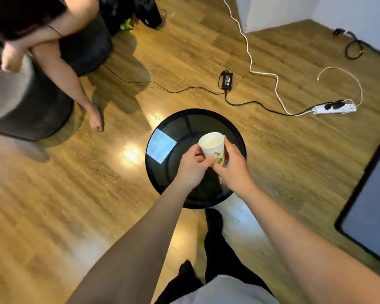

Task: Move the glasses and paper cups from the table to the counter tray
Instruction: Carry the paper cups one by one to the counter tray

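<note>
1. The left hand [192,165] has its fingers curled in narrow around the lower part of a paper cup [213,148], the thumb lying across the near side of the cup's base.
2. The right hand [233,170] wraps the same cup from the other side; one fingertip reaches up beside the rim, the rest curl close round the wall. Both hands hold it together.
3. The paper cup is white with a green printed mark low on its side. It stands nearly upright, tilted slightly, its open mouth showing a pale inside. Whether anything is in it, I cannot tell.
4. The cup is held above a small round table [162,176] with a dark glass top and black rim; a bright window reflection lies on the glass at the left.
5. The floor [64,205] is wood-look planking with glare patches.
6. A black power adapter [226,80] with its cable, a white cable and a white power strip [335,108] lie on the floor beyond the table.
7. At the upper left another person sits on a dark stool [26,110], one bare foot [96,119] on the floor.
8. A dark-framed panel [369,218] lies at the right edge.
</note>
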{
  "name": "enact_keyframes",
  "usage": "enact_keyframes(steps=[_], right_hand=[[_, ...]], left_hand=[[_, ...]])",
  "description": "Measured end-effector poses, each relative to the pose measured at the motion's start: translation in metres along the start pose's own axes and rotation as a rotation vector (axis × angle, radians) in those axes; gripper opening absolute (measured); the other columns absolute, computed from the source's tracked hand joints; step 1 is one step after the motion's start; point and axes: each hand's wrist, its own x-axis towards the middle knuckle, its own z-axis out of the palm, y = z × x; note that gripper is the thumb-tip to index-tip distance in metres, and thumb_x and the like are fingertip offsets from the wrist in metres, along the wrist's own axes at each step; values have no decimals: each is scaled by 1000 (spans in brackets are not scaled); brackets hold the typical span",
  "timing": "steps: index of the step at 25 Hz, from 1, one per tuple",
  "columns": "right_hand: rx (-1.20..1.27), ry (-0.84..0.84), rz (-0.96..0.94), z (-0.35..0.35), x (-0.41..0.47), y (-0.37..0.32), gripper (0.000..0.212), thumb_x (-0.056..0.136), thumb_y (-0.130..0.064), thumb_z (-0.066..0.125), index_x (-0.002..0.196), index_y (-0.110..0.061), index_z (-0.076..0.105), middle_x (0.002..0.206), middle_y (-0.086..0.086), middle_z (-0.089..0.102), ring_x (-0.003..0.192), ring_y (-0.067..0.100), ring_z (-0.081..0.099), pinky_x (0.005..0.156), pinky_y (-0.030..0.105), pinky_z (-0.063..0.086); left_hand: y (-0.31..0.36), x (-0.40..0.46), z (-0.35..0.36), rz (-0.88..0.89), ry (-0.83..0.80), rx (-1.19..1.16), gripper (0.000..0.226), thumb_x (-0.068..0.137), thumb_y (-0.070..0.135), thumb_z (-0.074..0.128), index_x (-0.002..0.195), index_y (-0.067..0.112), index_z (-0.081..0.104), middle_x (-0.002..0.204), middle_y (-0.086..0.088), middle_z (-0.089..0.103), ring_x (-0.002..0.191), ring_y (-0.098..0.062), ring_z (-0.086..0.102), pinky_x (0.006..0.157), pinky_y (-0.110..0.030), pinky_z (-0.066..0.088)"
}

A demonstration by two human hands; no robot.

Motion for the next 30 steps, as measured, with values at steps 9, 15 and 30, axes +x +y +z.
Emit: enact_keyframes(steps=[9, 15, 30], right_hand=[[86, 143, -122, -11, -99, -69, 78, 90, -38, 70, 157, -27, 30, 155, -3, 44, 134, 8, 42, 100, 24, 36], [92, 290, -160, -23, -158, -82, 74, 90, -36, 70, 154, -28, 33, 149, -3, 50, 130, 15, 51, 103, 41, 49], [267, 977, 148, -5, -498, 3, 74, 90, -35, 73, 154, -28, 36, 140, -4, 56, 124, 14, 57, 97, 33, 54]], left_hand=[[32, -100, -28, 113, 39, -180, 32, 93, 24, 74, 123, 30, 62, 112, 15, 71, 99, 4, 69, 76, -14, 56], [37, -139, -23, 207, -65, -190, 31, 93, 28, 74, 121, 33, 64, 117, 9, 74, 106, -5, 71, 87, -27, 59], [-32, -372, 93, 287, -789, 66, 29, 90, 18, 77, 116, 25, 66, 111, 0, 76, 105, -19, 72, 96, -43, 58]])
